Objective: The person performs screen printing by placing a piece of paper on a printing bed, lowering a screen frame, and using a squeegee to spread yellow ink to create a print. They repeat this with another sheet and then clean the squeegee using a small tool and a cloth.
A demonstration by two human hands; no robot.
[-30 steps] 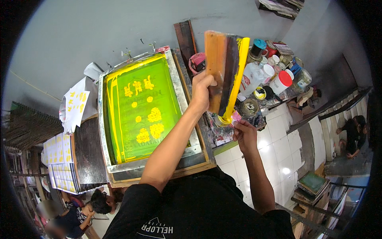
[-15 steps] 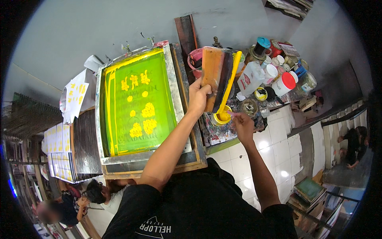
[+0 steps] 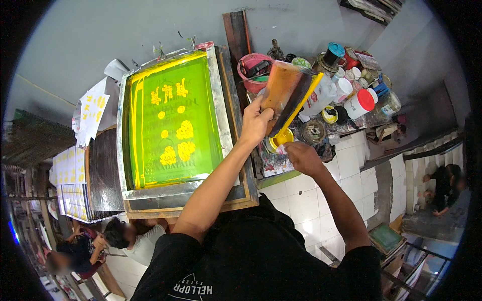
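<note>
Gripping a wooden-handled squeegee [image 3: 283, 90] firmly in the left hand [image 3: 257, 120], with the thumb laid across the amber wood. Pinching a small pale-pink scrap [image 3: 281, 149] in the right hand [image 3: 304, 156], drawn in narrow at the near side of the yellow ink pot [image 3: 271, 146]; impossible to tell the exact set of the fingertips, being mostly hidden. Tilting the squeegee above the cluttered bench [image 3: 268, 166], to the right of the metal screen frame [image 3: 165, 189] and its green mesh [image 3: 198, 113], with the yellow-coated blade edge [image 3: 303, 103] slanting down and left toward the pot. Hard to say whether touching its rim.

For handling the inked blade well, probably best to keep the lower corner over the pot's mouth, to catch drips; to hold the left wrist steady, and to use the scrap lightly, without smearing ink onto bare fingers. Wise, too, to keep the loaded edge clear of the mesh and of the round glass jar [image 3: 314, 132] just right of the pot.

Compared with half a second ago, leaning the squeegee's top further right; turning the right hand further inward, and placing the scrap farther left, along the pot's near side. Revealing more of the pink tub [image 3: 255, 86] behind, too.
</note>
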